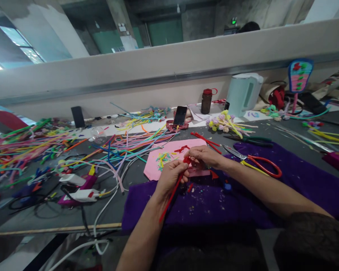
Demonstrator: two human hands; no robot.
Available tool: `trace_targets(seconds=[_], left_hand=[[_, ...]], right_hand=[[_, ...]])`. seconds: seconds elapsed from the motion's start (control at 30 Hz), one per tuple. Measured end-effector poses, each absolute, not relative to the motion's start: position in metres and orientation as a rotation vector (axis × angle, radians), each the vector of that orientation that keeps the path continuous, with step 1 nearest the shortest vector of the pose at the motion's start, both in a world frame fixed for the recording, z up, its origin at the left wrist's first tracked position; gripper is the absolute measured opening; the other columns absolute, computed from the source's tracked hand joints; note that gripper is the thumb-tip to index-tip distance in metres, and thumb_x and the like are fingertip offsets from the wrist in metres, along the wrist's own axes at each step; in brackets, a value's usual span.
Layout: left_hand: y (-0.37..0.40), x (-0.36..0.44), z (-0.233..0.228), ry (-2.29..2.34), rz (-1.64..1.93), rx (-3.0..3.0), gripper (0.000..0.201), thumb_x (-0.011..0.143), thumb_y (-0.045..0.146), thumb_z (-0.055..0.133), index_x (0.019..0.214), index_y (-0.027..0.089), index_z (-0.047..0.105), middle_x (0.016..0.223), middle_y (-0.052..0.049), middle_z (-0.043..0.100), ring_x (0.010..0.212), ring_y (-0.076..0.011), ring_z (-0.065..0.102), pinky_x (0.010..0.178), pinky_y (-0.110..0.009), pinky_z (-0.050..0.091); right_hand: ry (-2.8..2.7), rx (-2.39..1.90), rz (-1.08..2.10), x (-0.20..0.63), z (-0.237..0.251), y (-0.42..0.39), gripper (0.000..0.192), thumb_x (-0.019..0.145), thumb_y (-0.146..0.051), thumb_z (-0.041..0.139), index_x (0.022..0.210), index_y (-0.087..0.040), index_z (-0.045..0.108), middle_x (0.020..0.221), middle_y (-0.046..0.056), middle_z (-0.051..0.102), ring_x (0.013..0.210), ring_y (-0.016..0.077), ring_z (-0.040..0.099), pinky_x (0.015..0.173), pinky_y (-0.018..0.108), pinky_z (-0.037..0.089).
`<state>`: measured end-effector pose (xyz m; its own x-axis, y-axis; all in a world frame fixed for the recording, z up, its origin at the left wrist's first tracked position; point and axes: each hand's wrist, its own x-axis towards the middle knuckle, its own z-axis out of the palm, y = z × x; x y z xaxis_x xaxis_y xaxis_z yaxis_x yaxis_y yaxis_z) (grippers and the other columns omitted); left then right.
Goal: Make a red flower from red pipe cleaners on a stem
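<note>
Both hands meet over the purple cloth [214, 205], working a red pipe cleaner [171, 195]. The left hand [169, 176] is clenched around its stem, whose free length trails down toward the person; the right hand [205, 156] pinches the twisted red end between them. That end looks only partly shaped (judging by the long straight stem left). Red-handled scissors [257, 161] lie just right.
</note>
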<state>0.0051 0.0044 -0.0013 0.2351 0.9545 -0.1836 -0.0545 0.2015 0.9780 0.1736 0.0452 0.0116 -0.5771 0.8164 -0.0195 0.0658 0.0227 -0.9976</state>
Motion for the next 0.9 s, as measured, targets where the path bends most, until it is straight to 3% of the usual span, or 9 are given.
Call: trace_targets(seconds=[0.23,0.47,0.73,0.9], left_hand=[[0.0067,0.0024,-0.0035,0.945,0.867,1.029,0.022,0.068,0.033,0.062,0.064,0.013,0.054,0.045,0.001,0.057,0.03,-0.0058,0.045,0.031,-0.015,0.031],[0.0074,0.0023,-0.0044,0.998,0.811,1.073,0.045,0.073,0.054,0.049,0.069,0.01,0.059,0.056,-0.007,0.063,0.039,-0.0109,0.056,0.035,-0.018,0.037],[0.0041,0.0049,-0.0049,1.05,0.852,1.158,0.028,0.065,0.038,0.066,0.068,0.012,0.055,0.057,-0.003,0.063,0.042,-0.0086,0.055,0.036,-0.015,0.037],[0.0071,0.0034,-0.0055,1.017,0.89,1.068,0.025,0.065,0.034,0.066,0.064,0.013,0.053,0.053,-0.001,0.061,0.037,-0.007,0.052,0.034,-0.014,0.035]], right_hand=[[-1.77,-0.751,1.582,0.1744,0.0075,0.0461,0.035,0.075,-0.037,0.058,0.105,-0.018,0.057,0.065,-0.003,0.058,0.046,0.0071,0.051,0.044,0.019,0.04],[-1.713,-0.773,1.611,0.1762,0.0043,0.0514,0.029,0.072,-0.038,0.061,0.087,-0.013,0.062,0.058,-0.003,0.056,0.039,0.005,0.044,0.038,0.018,0.033],[-1.723,-0.827,1.623,0.1728,0.0043,0.0474,0.028,0.072,-0.039,0.061,0.079,-0.012,0.061,0.054,-0.004,0.052,0.04,0.0046,0.043,0.036,0.015,0.03],[-1.626,-0.894,1.614,0.1736,0.0065,0.0485,0.036,0.078,-0.047,0.051,0.088,-0.014,0.061,0.056,-0.003,0.054,0.039,0.0058,0.046,0.037,0.017,0.035]])
